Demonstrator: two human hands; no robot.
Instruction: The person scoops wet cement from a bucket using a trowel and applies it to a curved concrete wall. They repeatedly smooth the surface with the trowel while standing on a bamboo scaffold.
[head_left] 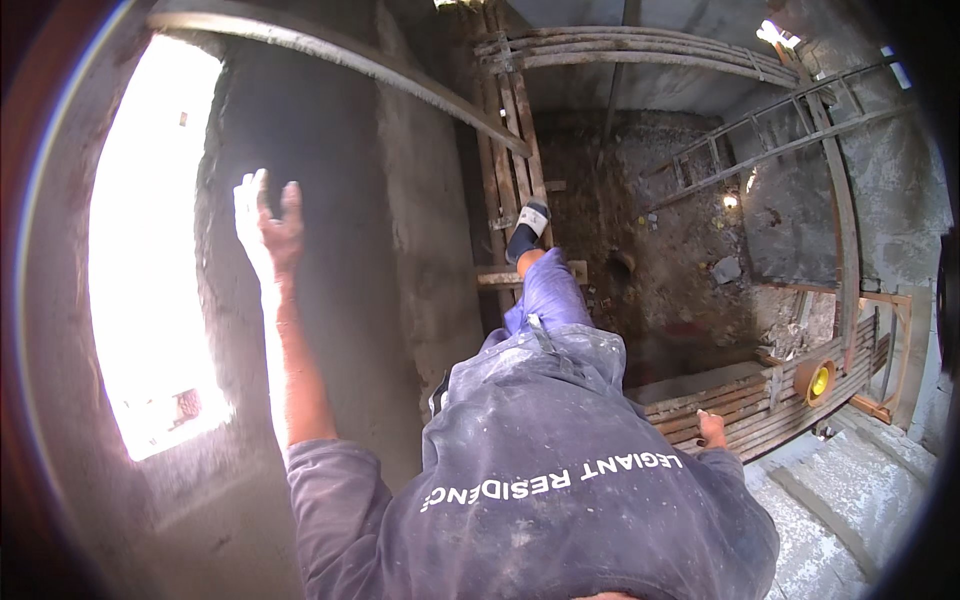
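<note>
My left hand (pixel 270 232) is raised at the left with its fingers apart and nothing in them. It is nearest to the grey wall (pixel 330 200) beside a bright window opening (pixel 155 250); whether it touches the wall I cannot tell. My right hand (pixel 712 430) is low at the right, close to a platform of long poles (pixel 740 415). Its fingers are small and partly hidden, so I cannot make out a grip. One foot in a dark shoe with a white band (pixel 530 222) stands on narrow poles (pixel 510 150) ahead of me.
A wooden beam (pixel 340 52) crosses the upper left. Bundled poles (pixel 640 45) span the far side. A ladder (pixel 770 145) leans at the upper right. A brown bucket with yellow inside (pixel 815 380) sits on the right platform. Far below lies a rubble-strewn floor (pixel 670 280).
</note>
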